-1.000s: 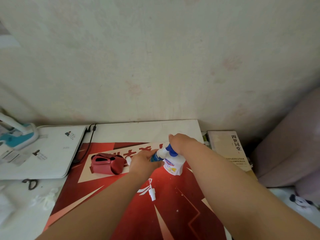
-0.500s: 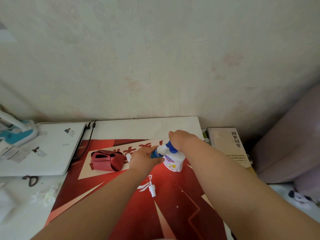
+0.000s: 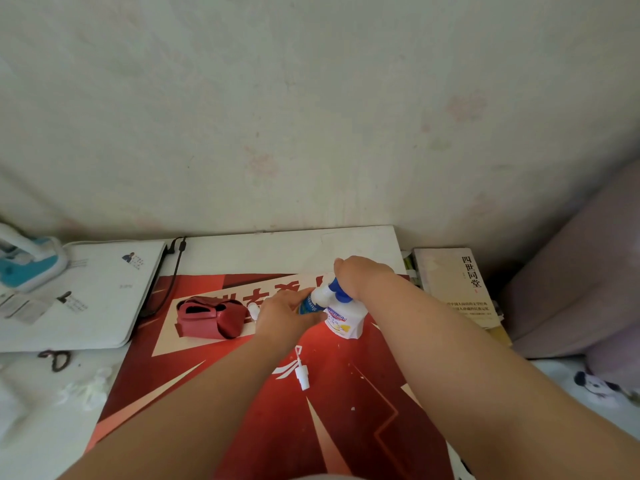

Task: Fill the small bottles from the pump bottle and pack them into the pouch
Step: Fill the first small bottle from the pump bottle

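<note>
**Small bottle at the pump spout, both hands occupied**

My left hand (image 3: 287, 317) gripped a small bottle (image 3: 309, 304) with a blue label. It was tilted, with its mouth up against the white spout of the pump bottle (image 3: 346, 318). My right hand (image 3: 362, 277) sat on top of the pump head with the fingers curled down over it, and the blue collar showed just below the hand. The hands were close together, each clamped on its own bottle; I couldn't tell whether they touched. I couldn't tell whether liquid was coming out either.

The pump bottle stood upright on the red mat (image 3: 329, 410), at about 12 o'clock from the mat's middle. The red pouch (image 3: 207, 318) lay on the mat at 9 o'clock of the pump bottle, well apart from it, with a dark opening showing on top. A small white item (image 3: 252, 309) peeked out between the pouch and my left hand, too hidden to name. A white sprayer cap (image 3: 300, 370) with a thin tube lay loose on the mat at 7 o'clock of the pump bottle, near my left wrist.

Off the mat, a closed white laptop (image 3: 79, 292) lay at 9 o'clock, with a black cable (image 3: 177, 268) along its right edge. Scissors (image 3: 55, 359) lay at 8 o'clock. A book (image 3: 457, 289) lay at 3 o'clock, just beside the table edge.
</note>
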`<state>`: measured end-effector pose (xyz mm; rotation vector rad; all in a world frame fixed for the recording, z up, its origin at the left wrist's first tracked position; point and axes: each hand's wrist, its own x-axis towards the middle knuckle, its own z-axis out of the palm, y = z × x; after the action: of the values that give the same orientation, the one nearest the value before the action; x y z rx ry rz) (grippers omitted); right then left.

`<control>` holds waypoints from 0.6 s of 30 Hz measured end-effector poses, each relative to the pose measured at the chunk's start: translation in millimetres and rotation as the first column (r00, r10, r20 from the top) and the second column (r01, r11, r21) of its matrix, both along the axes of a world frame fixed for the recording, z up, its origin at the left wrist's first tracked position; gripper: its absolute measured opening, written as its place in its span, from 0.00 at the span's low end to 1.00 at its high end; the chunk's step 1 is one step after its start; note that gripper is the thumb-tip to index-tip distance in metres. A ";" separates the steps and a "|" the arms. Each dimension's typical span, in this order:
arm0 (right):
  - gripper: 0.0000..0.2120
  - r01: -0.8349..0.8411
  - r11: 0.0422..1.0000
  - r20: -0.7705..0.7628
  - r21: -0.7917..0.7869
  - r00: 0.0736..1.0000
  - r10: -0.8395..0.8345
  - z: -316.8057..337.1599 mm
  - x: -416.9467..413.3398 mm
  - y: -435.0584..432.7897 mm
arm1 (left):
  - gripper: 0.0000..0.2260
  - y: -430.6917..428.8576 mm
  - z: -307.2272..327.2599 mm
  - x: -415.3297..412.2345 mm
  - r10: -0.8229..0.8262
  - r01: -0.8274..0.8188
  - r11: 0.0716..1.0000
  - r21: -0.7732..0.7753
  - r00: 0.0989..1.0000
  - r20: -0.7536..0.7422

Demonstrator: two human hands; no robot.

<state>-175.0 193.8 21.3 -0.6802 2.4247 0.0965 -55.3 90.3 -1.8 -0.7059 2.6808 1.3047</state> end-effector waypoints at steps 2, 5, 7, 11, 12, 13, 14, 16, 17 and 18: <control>0.18 -0.003 1.000 -0.006 -0.004 1.000 0.003 -0.8 -0.2 0.5 | 0.20 0.1 -2.0 -0.7 0.005 -0.005 1.000 0.012 1.000 -0.002; 0.18 -0.009 1.000 -0.015 -0.018 1.000 0.009 0.2 -0.3 2.7 | 0.22 0.1 -6.4 -2.2 0.012 -0.012 1.000 0.024 1.000 -0.001; 0.18 -0.014 1.000 -0.030 -0.024 0.999 0.013 0.5 0.4 4.3 | 0.22 0.2 -7.9 -3.3 0.009 -0.009 1.000 0.025 1.000 0.003; 0.18 -0.024 1.000 -0.059 -0.012 0.998 0.024 -4.9 3.4 5.5 | 0.22 -0.7 -11.1 -3.3 0.002 -0.002 1.000 0.013 1.000 0.006; 0.17 -0.026 1.000 -0.060 -0.015 0.998 0.025 -5.8 3.3 5.2 | 0.22 -1.3 -12.2 -3.0 0.005 -0.005 1.000 0.016 1.000 0.007; 0.17 -0.027 0.999 -0.059 -0.017 0.998 0.026 -5.7 3.0 4.7 | 0.22 -1.8 -13.4 -2.6 0.012 -0.012 1.000 0.023 1.000 0.007; 0.17 -0.027 0.999 -0.057 -0.019 0.998 0.025 -5.1 2.3 5.0 | 0.22 -2.2 -14.4 -2.5 0.015 -0.016 0.999 0.029 1.000 0.007; 0.17 -0.028 1.000 -0.053 -0.013 0.998 0.027 -4.0 1.8 5.1 | 0.22 -2.4 -14.7 -2.9 0.018 -0.018 1.000 0.022 1.000 0.013; 0.17 -0.027 1.000 -0.053 -0.009 0.998 0.026 -3.8 1.8 4.9 | 0.22 -2.5 -14.7 -3.3 0.019 -0.019 1.000 0.013 1.000 0.015; 0.17 -0.025 1.000 -0.054 -0.008 0.998 0.025 -3.9 1.9 4.8 | 0.23 -2.6 -14.3 -3.8 0.017 -0.017 1.000 0.004 1.000 0.017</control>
<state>-173.0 198.6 17.3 -0.7207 2.4694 0.1157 -59.1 87.6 -16.1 -0.7381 2.6641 1.3016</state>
